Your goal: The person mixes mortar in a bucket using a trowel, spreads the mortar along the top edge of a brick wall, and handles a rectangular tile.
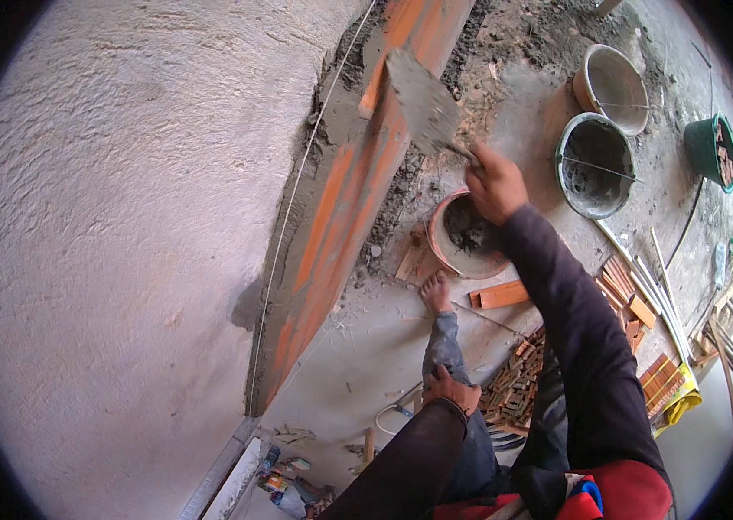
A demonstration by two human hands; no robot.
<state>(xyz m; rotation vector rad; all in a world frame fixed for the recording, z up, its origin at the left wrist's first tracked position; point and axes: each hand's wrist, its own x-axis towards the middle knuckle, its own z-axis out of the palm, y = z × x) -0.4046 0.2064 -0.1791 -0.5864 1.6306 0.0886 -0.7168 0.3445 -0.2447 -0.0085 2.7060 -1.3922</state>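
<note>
Trowel loaded with mortar held over a brick wall top, upper centre of frame.

Low centre: the left hand (451, 390) rests on the person's knee, fingers curled over it. Above it a bare foot (436, 293) stands on the concrete floor (366, 347), beside an orange mortar bucket (467, 236) and a loose brick (498, 295). Higher, the right hand (493, 182) is closed around the handle of a trowel (423, 102), whose mortar-coated blade lies over the brick wall (358, 182). Upper right: a grey bucket (594, 165), a second bucket (613, 88) behind it, and a green bucket (713, 149) far right.
</note>
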